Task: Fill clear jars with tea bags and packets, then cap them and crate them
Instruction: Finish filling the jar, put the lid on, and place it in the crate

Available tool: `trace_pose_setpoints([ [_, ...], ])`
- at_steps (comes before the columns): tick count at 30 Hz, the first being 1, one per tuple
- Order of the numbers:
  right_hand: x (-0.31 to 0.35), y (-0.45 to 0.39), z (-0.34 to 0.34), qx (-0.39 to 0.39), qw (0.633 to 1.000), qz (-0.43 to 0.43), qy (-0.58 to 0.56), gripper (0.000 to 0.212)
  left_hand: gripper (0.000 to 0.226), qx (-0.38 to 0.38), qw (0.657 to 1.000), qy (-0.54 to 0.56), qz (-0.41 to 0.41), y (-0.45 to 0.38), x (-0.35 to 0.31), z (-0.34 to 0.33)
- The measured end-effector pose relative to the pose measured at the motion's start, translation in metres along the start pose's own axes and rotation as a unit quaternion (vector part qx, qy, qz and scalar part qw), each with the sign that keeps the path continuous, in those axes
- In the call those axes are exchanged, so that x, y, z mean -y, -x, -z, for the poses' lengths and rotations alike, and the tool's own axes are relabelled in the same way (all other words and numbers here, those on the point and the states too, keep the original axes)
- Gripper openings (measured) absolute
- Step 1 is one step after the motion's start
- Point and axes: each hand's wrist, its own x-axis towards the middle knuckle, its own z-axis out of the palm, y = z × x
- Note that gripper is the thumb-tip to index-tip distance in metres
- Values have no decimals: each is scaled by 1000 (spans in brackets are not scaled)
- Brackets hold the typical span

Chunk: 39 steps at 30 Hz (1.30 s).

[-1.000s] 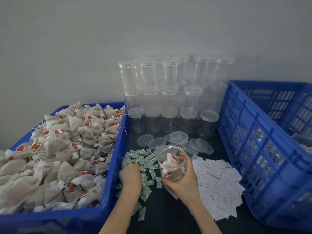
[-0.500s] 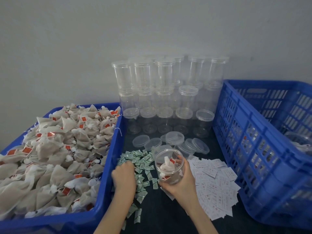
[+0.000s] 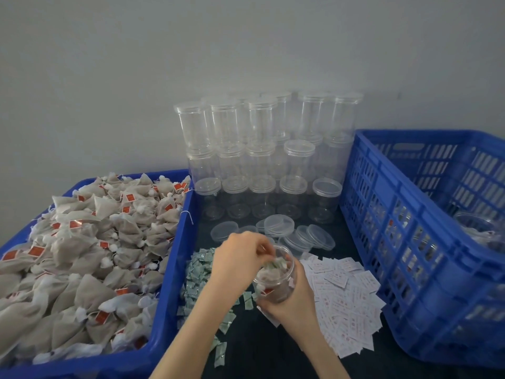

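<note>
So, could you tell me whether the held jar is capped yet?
Uncapped: the jar has an open mouth, left hand at it.

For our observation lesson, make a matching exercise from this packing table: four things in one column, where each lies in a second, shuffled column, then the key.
Things
1. tea bags
2. green packets
3. white slips
4. loose lids

Places
A. in front of the stacked empty jars
B. beside the tall crate at the right
C. heaped in the low left crate
D. on the dark table, under the left hand

Pairs: 1-C, 2-D, 3-B, 4-A
</note>
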Motion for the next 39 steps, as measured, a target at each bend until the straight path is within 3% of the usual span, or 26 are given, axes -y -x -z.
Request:
trace_pose_setpoints([
  [3, 1, 1, 6, 0, 1000, 1, -6, 100, 12, 69, 991, -115, -11, -15, -10, -16],
  [8, 3, 3, 15, -8, 1000, 1, 2, 100, 14, 11, 975, -208, -76, -23, -19, -30],
  [12, 4, 0, 24, -12, 999, -28, -35, 101, 6, -27, 991, -86, -94, -32, -20, -24],
  [15, 8, -3, 35, -27, 999, -22, -36, 97, 11, -132, 989, 45, -53, -42, -15, -23],
  [17, 10, -3, 46, -45, 998, -26, -41, 94, 6, -163, 985, 49, -9, -51, -9, -34],
  [20, 11, -3, 61, -79, 996, -17, -27, 92, 15, -42, 999, -13, 12, -60, -5, -66],
  [23, 12, -4, 76, -98, 995, -8, -1, 98, 16, 89, 994, -51, -41, -54, -10, -103],
  [25, 11, -4, 84, -105, 994, -18, 0, 100, 19, 138, 986, -75, -63, -49, -14, -125],
  [31, 9, -4, 97, -117, 992, -34, 7, 106, 21, 108, 987, -98, -66, -54, -11, -145],
  [39, 6, -1, 108, -135, 990, -42, 1, 106, 16, 126, 989, 74, -12, -62, -2, -146],
])
